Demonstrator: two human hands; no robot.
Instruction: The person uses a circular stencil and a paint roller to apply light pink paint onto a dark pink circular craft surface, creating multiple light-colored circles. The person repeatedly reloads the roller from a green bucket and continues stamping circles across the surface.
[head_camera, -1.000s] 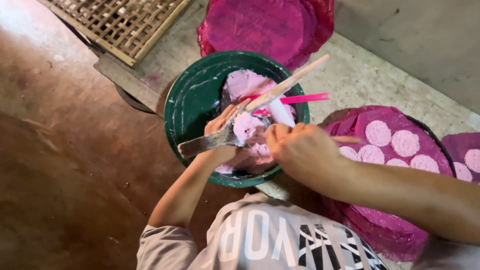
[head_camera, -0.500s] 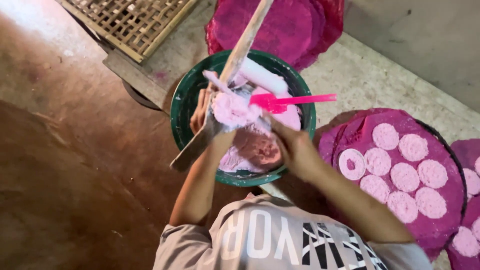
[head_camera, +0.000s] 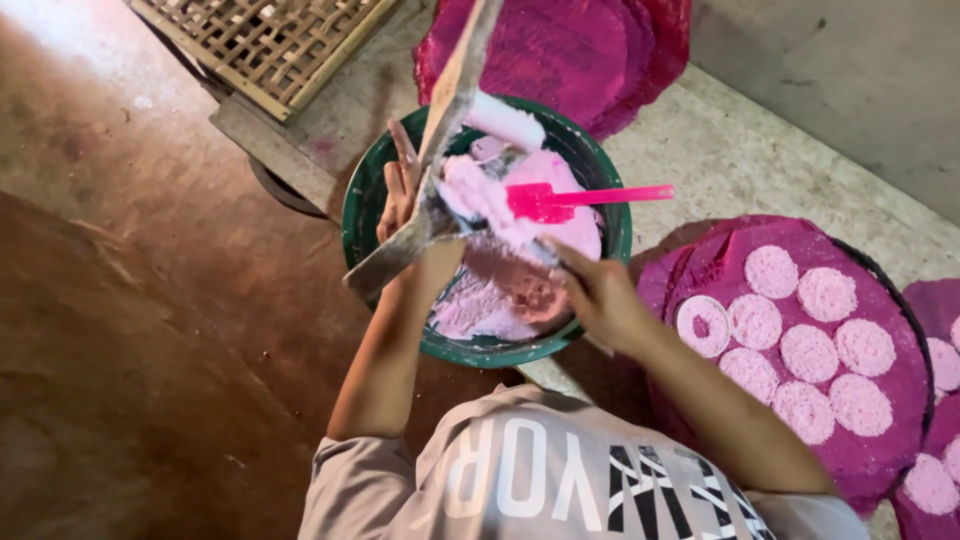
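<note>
My left hand (head_camera: 405, 200) grips a paddle (head_camera: 440, 140) piled with pink dough (head_camera: 480, 195); my right hand (head_camera: 600, 295), closure unclear, steadies nothing, so dough may slide off outside the green bowl (head_camera: 365, 200).

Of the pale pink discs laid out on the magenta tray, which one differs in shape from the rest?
The leftmost disc on the magenta tray, nearest the right hand: it is a ring with a hole in the middle, while the others are solid rounds.

It looked like a small, home-style food workshop run at floor level. A green basin (head_camera: 600, 165) of pink dough stood on a rough concrete slab (head_camera: 730, 160) beside worn reddish floor (head_camera: 150, 300). Magenta cloth-covered round trays (head_camera: 880, 440) carried rows of pink dough discs (head_camera: 805, 352), and a woven bamboo rack (head_camera: 265, 45) lay at the slab's far edge.
</note>
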